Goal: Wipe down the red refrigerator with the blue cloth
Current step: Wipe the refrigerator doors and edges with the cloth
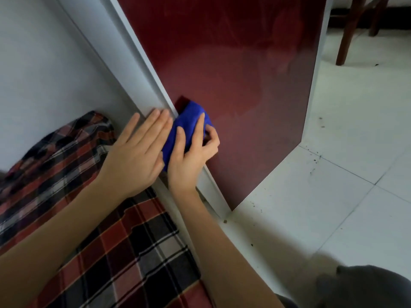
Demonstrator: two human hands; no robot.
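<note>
The red refrigerator (235, 76) fills the upper middle of the view, its glossy dark red door front facing right and its pale grey side (124, 63) facing left. A bunched blue cloth (189, 121) lies against the door's left edge, low down. My right hand (192, 152) grips the cloth, fingers curled over it and pressing it to the red surface. Just left of it, my left hand (138, 152) lies flat with straight fingers on the grey side panel, its fingertips at the door edge.
A red, black and white plaid fabric (111, 230) lies at the lower left against the refrigerator's side. White floor tiles (333, 163) with dark specks spread to the right. Brown wooden chair legs (349, 30) stand at the top right.
</note>
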